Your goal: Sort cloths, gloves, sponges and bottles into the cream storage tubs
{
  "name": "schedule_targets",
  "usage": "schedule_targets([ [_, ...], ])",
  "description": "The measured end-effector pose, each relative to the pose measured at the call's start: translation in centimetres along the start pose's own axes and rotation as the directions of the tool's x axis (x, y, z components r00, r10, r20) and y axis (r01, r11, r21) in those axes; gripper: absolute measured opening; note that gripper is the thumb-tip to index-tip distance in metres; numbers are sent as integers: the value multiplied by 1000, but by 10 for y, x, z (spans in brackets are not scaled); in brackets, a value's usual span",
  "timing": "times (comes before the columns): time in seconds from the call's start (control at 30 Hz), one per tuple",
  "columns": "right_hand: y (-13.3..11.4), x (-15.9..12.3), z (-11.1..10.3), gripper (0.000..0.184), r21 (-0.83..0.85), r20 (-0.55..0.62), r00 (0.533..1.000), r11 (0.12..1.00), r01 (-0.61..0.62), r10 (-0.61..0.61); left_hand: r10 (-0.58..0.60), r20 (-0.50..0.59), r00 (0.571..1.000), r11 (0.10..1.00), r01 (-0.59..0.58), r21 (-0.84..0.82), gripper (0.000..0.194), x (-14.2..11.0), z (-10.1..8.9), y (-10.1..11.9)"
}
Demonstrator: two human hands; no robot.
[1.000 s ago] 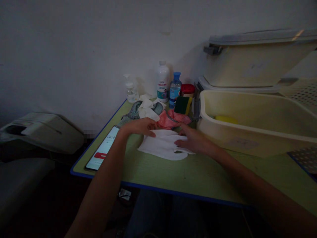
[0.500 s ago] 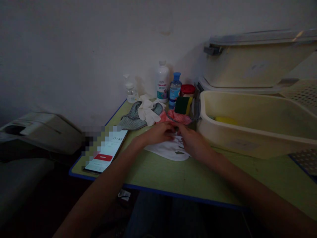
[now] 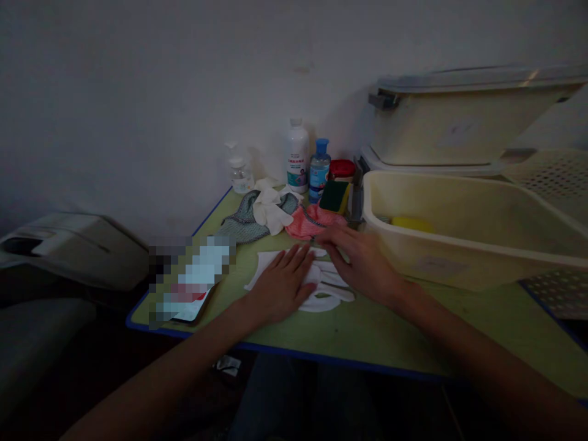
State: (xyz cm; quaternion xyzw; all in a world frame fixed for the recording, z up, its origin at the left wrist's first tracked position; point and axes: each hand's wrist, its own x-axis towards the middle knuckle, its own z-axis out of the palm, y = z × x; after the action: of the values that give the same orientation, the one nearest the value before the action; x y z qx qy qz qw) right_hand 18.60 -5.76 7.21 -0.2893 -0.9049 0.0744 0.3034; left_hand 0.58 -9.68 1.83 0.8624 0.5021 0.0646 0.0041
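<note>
A white glove [image 3: 326, 301] lies flat on the green table, its cuff to the left and its fingers spread to the right. My left hand [image 3: 285, 282] rests palm down on it, fingers stretched out. My right hand [image 3: 362, 260] is at the far right side of the glove, over its fingers. Its own fingers are half bent and apart, and I see nothing held in them; part of the glove's finger area is hidden beneath it.
Beyond the hands lie a crumpled pink-and-grey mesh cloth [image 3: 245, 220], white gloves [image 3: 271, 211] and a green-yellow sponge [image 3: 334, 197]. Behind stand a white bottle [image 3: 297, 156] and a blue bottle [image 3: 320, 171]. A phone [image 3: 202, 275] lies left, a cream bin [image 3: 441, 245] right.
My left hand has moved back toward me and flattened onto the glove. The right hand has parted from it, and more of the glove shows spread out. The view has shifted slightly.
</note>
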Motion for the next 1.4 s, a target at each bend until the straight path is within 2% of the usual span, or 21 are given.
schedule_targets([
  [0.07, -1, -7, -5, 18, 67, 153, 976, 987, 146, -155, -20, -17, 1000, 1000, 20, -16, 61, -5, 0, 0],
  [0.13, 0, -18, -7, 15, 111, 342, 897, 960, 256, -279, -54, -18, 998, 998, 54, -35, 65, -8, 0, 1],
  [0.2, 5, -29, -7, 13, 109, 446, 842, 952, 286, -304, -94, -8, 996, 995, 93, -47, 67, -9, -2, 2],
  [0.4, 13, -47, -4, 20, -60, 437, 868, 956, 287, -234, -136, -17, 991, 990, 135, -48, 60, -7, -4, 2],
  [0.63, 7, -49, -4, 24, -107, 450, 832, 905, 412, -326, -110, -36, 993, 994, 110, 1, 57, -7, 0, 0],
  [0.7, 7, -50, -6, 25, -101, 427, 835, 899, 426, -348, -107, -31, 994, 994, 107, 5, 59, -7, 0, 0],
  [0.77, 9, -52, -6, 28, -98, 360, 867, 910, 403, -345, -103, -30, 994, 995, 103, 5, 63, -8, 0, 1],
  [0.83, 10, -52, -5, 29, -92, 278, 917, 942, 321, -286, -100, -36, 994, 995, 100, 4, 65, -8, 0, 1],
  [0.9, 11, -52, -3, 32, -67, 260, 942, 969, 236, -211, -94, -42, 995, 996, 95, 2, 64, -9, -1, 1],
  [0.93, 12, -51, -2, 41, -48, 286, 940, 977, 206, -184, -92, -43, 995, 996, 92, 0, 64, -9, -1, 1],
  [1.0, 10, -50, 1, 67, 2, 391, 906, 985, 173, -160, -94, -37, 995, 996, 94, -1, 64, -9, -1, 1],
  [1.07, 8, -49, 3, 78, 41, 511, 849, 990, 134, -136, -102, -21, 995, 995, 102, 6, 65, -8, -1, 2],
  [1.17, 4, -49, 4, 74, 44, 618, 782, 997, 63, -77, -117, 6, 993, 993, 117, 24, 69, -7, -2, 2],
  [1.4, 1, -49, -3, 72, 36, 674, 738, 999, 10, -32, -130, 47, 990, 991, 128, 48, 70, -14, -4, -3],
])
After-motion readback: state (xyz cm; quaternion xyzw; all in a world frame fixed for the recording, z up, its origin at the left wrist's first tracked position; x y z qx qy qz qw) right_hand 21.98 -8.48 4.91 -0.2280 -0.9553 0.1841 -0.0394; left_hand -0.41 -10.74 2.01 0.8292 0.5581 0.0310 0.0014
